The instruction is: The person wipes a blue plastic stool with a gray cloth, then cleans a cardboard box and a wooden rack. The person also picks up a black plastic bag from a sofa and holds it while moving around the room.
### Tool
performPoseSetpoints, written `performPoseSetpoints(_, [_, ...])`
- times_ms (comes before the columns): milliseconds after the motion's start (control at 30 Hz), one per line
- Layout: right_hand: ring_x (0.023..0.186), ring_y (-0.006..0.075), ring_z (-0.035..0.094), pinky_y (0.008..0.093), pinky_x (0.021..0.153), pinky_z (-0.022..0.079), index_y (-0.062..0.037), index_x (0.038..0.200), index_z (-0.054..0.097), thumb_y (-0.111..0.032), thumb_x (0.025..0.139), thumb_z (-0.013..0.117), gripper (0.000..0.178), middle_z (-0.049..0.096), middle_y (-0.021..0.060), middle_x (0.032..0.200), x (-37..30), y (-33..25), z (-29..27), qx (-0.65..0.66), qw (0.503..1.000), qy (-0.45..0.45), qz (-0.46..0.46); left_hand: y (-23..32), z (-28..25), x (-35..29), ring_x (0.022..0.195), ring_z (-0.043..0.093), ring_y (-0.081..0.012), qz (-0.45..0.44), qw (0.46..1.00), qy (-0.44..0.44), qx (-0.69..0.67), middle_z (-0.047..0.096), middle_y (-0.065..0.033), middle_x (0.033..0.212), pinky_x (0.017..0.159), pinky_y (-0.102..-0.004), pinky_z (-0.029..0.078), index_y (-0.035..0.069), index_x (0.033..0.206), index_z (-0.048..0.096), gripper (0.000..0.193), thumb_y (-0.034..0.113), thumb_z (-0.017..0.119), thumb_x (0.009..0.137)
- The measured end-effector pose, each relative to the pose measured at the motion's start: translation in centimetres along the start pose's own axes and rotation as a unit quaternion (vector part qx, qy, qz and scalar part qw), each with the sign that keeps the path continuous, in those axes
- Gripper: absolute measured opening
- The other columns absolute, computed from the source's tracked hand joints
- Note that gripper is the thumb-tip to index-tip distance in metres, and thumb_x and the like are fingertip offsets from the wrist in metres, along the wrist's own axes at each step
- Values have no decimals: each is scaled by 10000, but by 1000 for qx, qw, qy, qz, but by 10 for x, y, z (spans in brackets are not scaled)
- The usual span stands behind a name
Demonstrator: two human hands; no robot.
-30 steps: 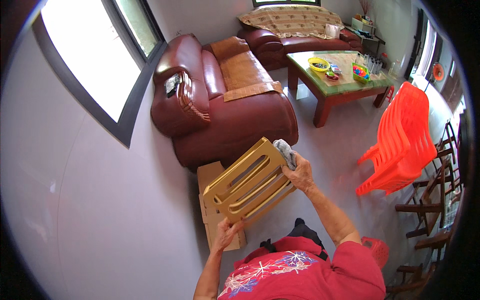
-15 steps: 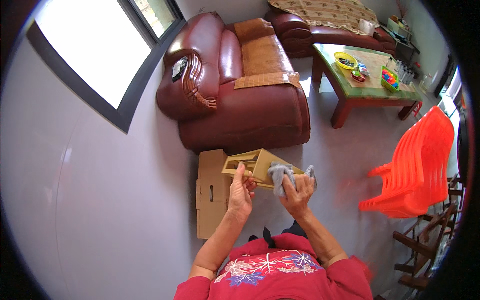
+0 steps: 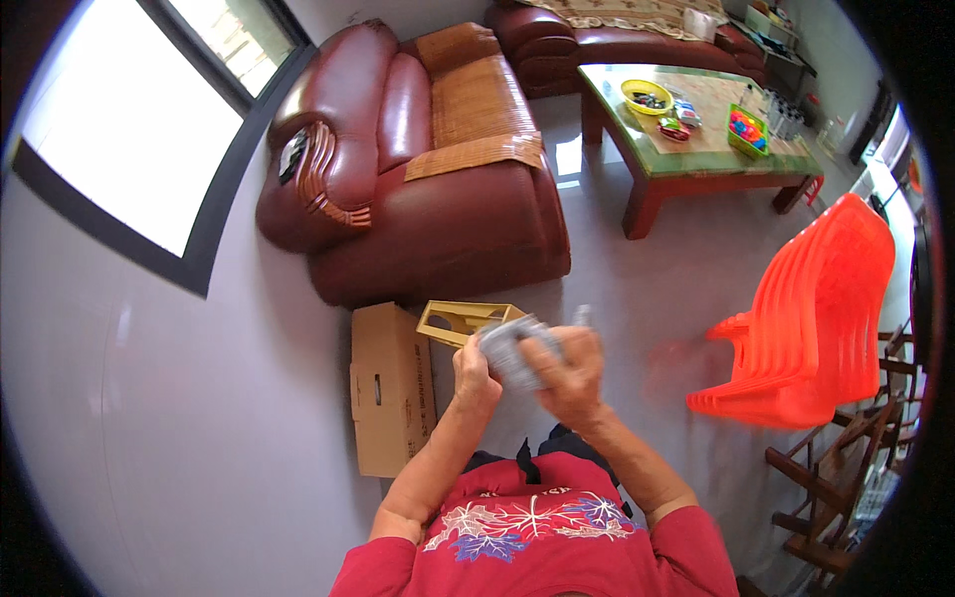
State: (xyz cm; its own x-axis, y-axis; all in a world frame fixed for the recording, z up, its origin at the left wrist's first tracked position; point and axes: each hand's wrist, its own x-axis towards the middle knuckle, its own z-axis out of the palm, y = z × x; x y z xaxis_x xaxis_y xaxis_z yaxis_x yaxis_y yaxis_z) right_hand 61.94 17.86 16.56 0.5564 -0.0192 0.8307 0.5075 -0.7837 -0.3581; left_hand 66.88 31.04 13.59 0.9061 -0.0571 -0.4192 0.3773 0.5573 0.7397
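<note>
A mustard-yellow, box-like frame [image 3: 445,310] with open sides is held up in front of me, tilted; I cannot make out its exact kind. My left hand [image 3: 477,378] is closed on its near edge, with the fingers partly hidden. In my right hand [image 3: 574,376] is a bunched grey cloth [image 3: 509,350], pressed over the frame's right part and covering much of it. The right hand and the cloth are slightly blurred by motion.
A cardboard box [image 3: 388,398] stands on the floor to the left, beside a dark red leather sofa [image 3: 448,234]. Stacked red plastic chairs [image 3: 821,318] are on the right, near wooden stools [image 3: 826,488]. Farther off is a low table [image 3: 686,164] with baskets on it.
The frame has turned and shifted left in my hands. My right hand has moved the grey cloth left along it, close to my left hand. The whole view has shifted slightly.
</note>
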Motion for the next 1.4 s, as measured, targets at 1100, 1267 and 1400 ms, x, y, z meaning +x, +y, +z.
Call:
performPoseSetpoints(1100, [937, 316, 501, 453, 831, 405, -163, 1172, 570, -188, 766, 632, 411, 503, 136, 973, 18, 170, 72, -181, 943, -21, 279, 3, -2, 147, 890, 613, -143, -277, 881, -284, 258, 604, -56, 1057, 744, -297, 520, 82, 1179, 507, 342, 332, 444, 955])
performPoseSetpoints(1267, [946, 329, 499, 432, 817, 419, -133, 1169, 563, -146, 779, 610, 393, 485, 163, 995, 36, 227, 91, -222, 882, 64, 411, 3, 31, 162, 424, 241, -33, -304, 882, -277, 228, 344, 98, 546, 409, -201, 235, 123, 1174, 524, 342, 370, 463, 946])
performPoseSetpoints(1400, [989, 358, 516, 416, 861, 435, -94, 1200, 548, -76, 758, 616, 447, 508, 193, 1069, 14, 165, 94, -33, 934, -58, 352, 18, 37, 185, 519, 447, -76, -357, 865, -262, 238, 540, 17, 748, 477, -248, 413, 153, 1233, 482, 376, 396, 430, 951])
